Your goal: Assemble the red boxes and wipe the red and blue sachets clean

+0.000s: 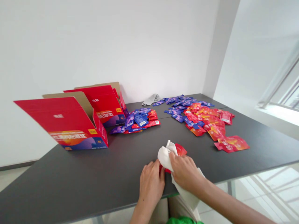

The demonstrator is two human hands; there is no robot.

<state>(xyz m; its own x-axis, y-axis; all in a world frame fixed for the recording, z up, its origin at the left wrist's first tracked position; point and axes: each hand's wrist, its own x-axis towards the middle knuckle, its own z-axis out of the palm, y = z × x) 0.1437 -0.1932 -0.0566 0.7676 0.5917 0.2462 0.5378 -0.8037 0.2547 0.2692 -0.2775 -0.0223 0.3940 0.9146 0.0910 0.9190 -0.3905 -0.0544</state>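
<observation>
Near the front edge of the dark table, a red pouch [180, 149] lies partly hidden under a white cloth [166, 155]. My right hand [185, 169] is closed on the cloth and presses it against the pouch; the cloth's loose end hangs over the table edge. My left hand [152, 180] is closed at the pouch's lower left side, its fingertips holding a corner of it. The middle of the pouch is covered by the cloth and my fingers.
Two open red boxes [77, 130] stand on the left of the table [112, 174]. Beside them is a pile of blue and red pouches [140, 119]. More red pouches [213, 123] and blue pouches [179, 102] spread across the right. A grey cloth [151, 99] lies by the wall.
</observation>
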